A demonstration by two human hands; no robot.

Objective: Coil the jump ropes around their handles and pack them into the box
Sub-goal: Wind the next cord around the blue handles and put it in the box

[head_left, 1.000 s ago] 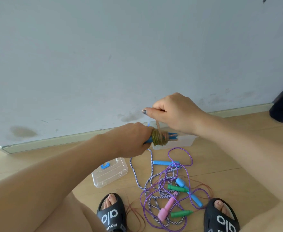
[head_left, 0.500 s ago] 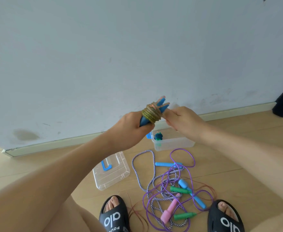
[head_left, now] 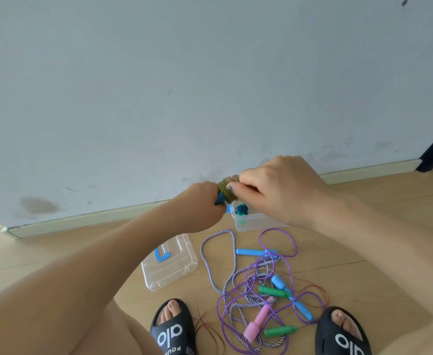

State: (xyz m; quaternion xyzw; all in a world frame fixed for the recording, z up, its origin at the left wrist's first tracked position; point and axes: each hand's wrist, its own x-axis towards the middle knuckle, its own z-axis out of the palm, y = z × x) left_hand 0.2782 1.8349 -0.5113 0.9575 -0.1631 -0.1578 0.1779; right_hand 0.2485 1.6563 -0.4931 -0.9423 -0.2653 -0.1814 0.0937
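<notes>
My left hand (head_left: 197,204) grips the blue handles of a jump rope whose olive-gold cord (head_left: 227,189) is wound in a tight coil around them. My right hand (head_left: 279,188) pinches the other side of that coil, covering the handle tips. Both hands hover just above the clear plastic box (head_left: 251,221) by the wall, which holds a dark blue coiled rope (head_left: 241,209). On the floor below lies a tangle of loose ropes (head_left: 256,298): a purple cord, a striped blue-white cord, with pink, green and light blue handles.
The clear box lid (head_left: 169,262) with a blue clip lies on the wooden floor left of the tangle. My feet in black slides (head_left: 173,329) (head_left: 343,331) frame the pile. A grey wall with a baseboard (head_left: 82,219) stands close behind the box.
The coiled rope has come down from its raised, tilted position to just over the box. My right hand now closes over the coil's right end instead of pinching the cord.
</notes>
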